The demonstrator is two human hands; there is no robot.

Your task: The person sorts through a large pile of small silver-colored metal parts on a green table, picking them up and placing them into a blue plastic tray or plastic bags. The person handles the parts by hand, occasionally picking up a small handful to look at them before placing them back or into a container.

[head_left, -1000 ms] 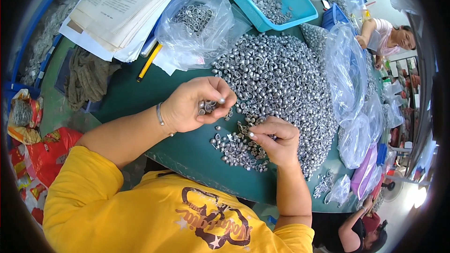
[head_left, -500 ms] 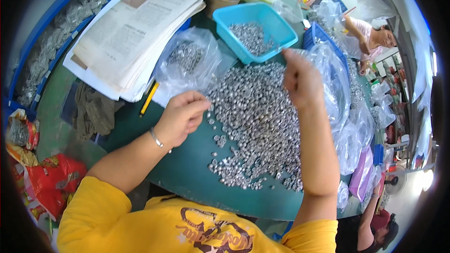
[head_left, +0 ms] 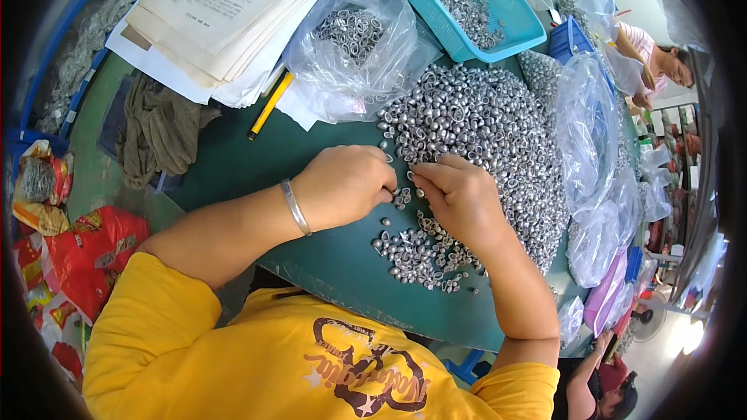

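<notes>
Right hand (head_left: 467, 196) drops from raised spot near blue basket (head_left: 498, 0) — fingers (head_left: 437, 176) now at left edge of metal-piece heap (head_left: 482, 120), close to left hand (head_left: 342, 187); half second ago, hands well apart. Left hand now back-up, low over desk (head_left: 311, 128) — one second ago, palm showing pieces.

A workshop, by the look of it: a green surface (head_left: 334, 263) carries a large heap of small metal parts (head_left: 482, 120), more metal pieces fill a plastic bag (head_left: 350, 35) and lie in a blue basket (head_left: 510, 4), papers (head_left: 218, 19) are stacked nearby, and two other people, one in pink (head_left: 657, 66), another in black (head_left: 583, 389), appear along the right.
</notes>
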